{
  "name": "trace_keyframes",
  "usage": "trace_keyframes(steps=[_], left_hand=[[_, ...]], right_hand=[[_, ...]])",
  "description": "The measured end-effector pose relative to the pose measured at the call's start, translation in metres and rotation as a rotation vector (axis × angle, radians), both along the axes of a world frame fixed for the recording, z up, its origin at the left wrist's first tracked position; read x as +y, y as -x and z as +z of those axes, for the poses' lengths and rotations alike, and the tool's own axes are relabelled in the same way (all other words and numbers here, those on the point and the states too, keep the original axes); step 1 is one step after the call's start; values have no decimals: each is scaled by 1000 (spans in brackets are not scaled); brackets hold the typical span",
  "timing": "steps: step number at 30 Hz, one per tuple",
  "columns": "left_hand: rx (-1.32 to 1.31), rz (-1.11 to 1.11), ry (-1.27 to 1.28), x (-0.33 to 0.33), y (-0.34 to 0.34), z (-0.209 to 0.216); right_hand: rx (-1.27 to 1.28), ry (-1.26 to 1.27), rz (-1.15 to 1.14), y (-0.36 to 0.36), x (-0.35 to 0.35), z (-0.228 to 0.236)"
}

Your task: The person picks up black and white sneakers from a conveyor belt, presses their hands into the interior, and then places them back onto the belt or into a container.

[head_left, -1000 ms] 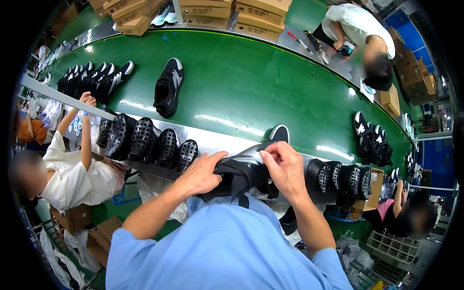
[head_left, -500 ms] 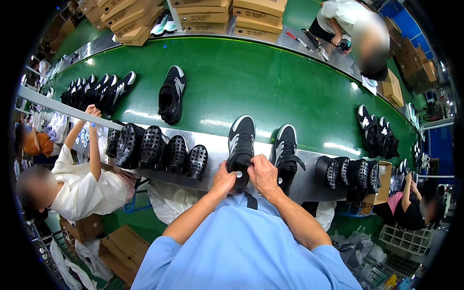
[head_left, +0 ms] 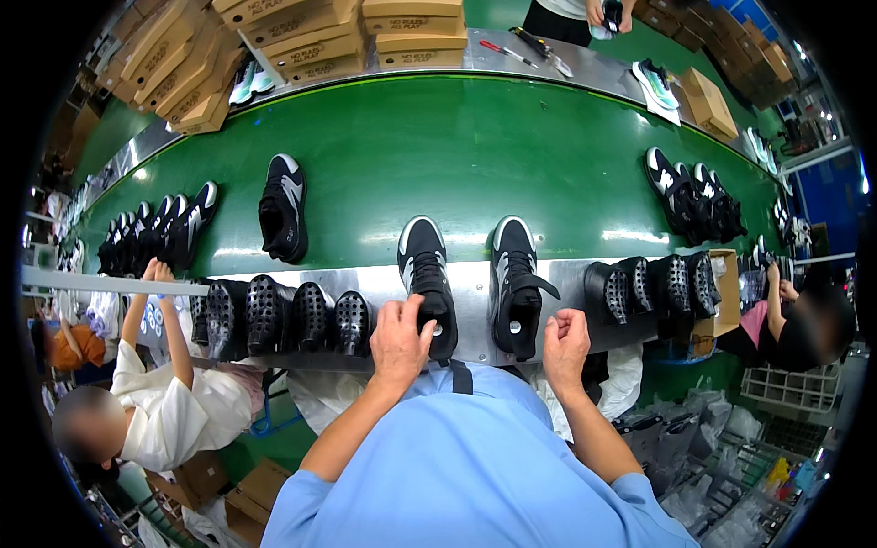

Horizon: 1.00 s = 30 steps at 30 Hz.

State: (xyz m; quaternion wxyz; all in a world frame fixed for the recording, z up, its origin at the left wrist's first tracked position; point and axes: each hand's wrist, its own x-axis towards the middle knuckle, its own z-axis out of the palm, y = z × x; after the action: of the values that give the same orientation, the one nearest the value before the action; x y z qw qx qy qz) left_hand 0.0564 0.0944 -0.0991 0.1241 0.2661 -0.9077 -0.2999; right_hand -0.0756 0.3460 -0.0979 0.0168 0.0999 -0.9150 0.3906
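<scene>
Two black athletic shoes with grey-white toes stand on the metal table edge in front of me, toes pointing away. My left hand (head_left: 399, 345) is at the collar of the left shoe (head_left: 426, 260), its fingers on the outer side and its thumb at the opening. A pale round spot shows on the insole of each shoe. My right hand (head_left: 566, 349) is just right of the right shoe (head_left: 513, 265), apart from it, with loosely bent fingers and nothing in them. A black strap (head_left: 541, 284) sticks out from the right shoe's side.
Black perforated shoe lasts (head_left: 265, 318) stand at left, others (head_left: 674, 285) at right by a cardboard box (head_left: 728, 292). A single shoe (head_left: 283, 210) and shoe rows (head_left: 187, 228) lie on the green conveyor (head_left: 438, 146). Co-workers sit left and right; one stands across.
My right hand has left the left shoe and moved right, past the right shoe. My left hand stays at the left shoe. The view has shifted, and the person across holds a shoe.
</scene>
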Motion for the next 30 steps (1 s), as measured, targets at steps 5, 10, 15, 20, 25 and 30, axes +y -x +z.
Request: trace_keyframes(steps=[5,10,15,20,25,30], left_hand=[[188,-242,139,-14,12,-26],[19,-205,205,4,21,20],[18,-466,-187,67,71,14],[-167,-283,10,87,91,-12],[-200,-328,-88,79,93,-18],[-281,-334,-3,77,101,-17]], right_hand=[[-312,-102,-43,1,4,-41],[-230,-69,-48,3,0,-51],[-743,313,-119,-12,-22,-73],[-729,261,-8,-24,-43,-63],[-813,273,0,-25,-37,-87],[-939,435,32,-20,-33,-78]])
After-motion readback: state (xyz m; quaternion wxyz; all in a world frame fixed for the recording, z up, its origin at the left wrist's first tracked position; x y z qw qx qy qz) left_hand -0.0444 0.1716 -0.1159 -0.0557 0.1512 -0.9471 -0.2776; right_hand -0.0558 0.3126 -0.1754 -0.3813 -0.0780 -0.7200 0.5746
